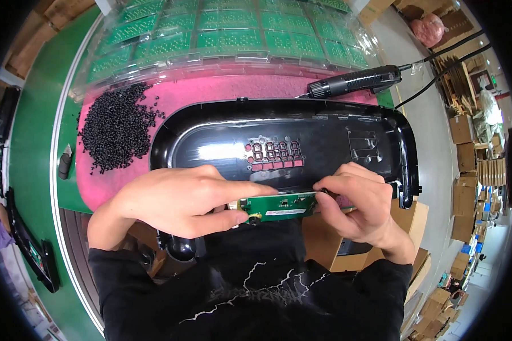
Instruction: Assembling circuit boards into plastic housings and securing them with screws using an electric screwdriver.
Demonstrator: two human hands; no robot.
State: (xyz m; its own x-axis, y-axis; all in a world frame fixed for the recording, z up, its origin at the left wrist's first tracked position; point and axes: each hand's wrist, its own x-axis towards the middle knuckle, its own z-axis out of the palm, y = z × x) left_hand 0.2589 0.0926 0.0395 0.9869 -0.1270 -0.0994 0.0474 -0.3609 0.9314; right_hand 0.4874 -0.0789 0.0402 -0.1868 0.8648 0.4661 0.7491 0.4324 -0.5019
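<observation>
A green circuit board point(281, 207) is tilted on its edge above the near side of a black plastic housing point(210, 145). My left hand point(173, 202) is closed on the board's left end, index finger along the top edge and thumb below. At its right end, my right hand point(361, 202) pinches the board between thumb and index finger. A small dark part shows at those right fingertips, too small to name. The housing lies with its hollow side up and has digit-shaped cut-outs point(276, 154) in its middle.
A heap of small black screws point(116, 131) lies on the pink mat point(210, 86) at left. Behind the housing rests a black electric screwdriver point(355, 82) with its cable. Clear trays of green circuit boards point(227, 37) stand at the back. Cardboard boxes point(463, 193) are at right.
</observation>
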